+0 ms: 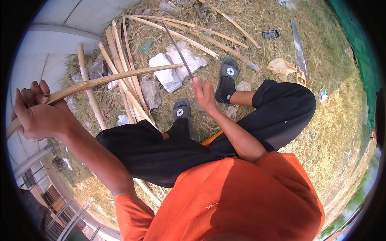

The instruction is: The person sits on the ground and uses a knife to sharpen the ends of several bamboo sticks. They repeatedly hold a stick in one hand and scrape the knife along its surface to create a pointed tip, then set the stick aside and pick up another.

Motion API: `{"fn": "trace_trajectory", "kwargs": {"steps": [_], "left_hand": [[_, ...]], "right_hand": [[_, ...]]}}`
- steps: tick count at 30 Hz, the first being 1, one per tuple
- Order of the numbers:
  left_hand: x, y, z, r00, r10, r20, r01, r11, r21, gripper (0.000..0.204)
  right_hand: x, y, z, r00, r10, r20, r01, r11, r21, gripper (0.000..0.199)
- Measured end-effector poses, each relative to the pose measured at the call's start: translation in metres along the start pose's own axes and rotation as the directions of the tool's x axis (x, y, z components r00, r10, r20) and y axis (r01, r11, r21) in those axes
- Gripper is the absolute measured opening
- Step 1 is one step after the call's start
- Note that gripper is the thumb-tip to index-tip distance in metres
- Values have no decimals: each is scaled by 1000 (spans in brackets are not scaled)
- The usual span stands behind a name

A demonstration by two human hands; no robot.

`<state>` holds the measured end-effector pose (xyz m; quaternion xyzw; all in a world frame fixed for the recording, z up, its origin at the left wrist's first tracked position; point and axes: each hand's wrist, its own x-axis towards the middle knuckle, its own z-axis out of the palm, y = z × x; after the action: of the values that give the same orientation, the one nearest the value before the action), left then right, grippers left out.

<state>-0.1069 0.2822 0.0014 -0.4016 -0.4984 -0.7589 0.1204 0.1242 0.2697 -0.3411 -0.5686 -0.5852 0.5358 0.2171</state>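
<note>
Strip (120,75), pale, bamboo-like: slants from left hand, far end over the white block (165,73); can't tell if touching. Left hand (40,110): fingers curled around the near end. Right hand (204,94): fingers closed on a thin dark blade (178,49), pointing up and away, apart from the strip. Reads as between strokes of blade work; next stroke would call for steady strip, edge brought onto it. More strips (128,90) beyond; handsaw (298,48) off right on dry grass (329,124).
</note>
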Motion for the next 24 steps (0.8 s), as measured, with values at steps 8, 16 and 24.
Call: {"fn": "trace_trajectory", "kwargs": {"steps": [8,16,24], "left_hand": [[20,-19,-8,1000,5,6,-5,999,-51,14],[-6,0,23,992,30,-125,-27,999,18,16],[0,3,10,959,-118,259,175,962,-210,25]], "right_hand": [[-6,-34,-8,997,17,74,-13,998,-56,78],[21,34,10,978,198,-71,-210,934,-288,72],[25,64,26,938,308,-161,-344,889,-302,78]]}}
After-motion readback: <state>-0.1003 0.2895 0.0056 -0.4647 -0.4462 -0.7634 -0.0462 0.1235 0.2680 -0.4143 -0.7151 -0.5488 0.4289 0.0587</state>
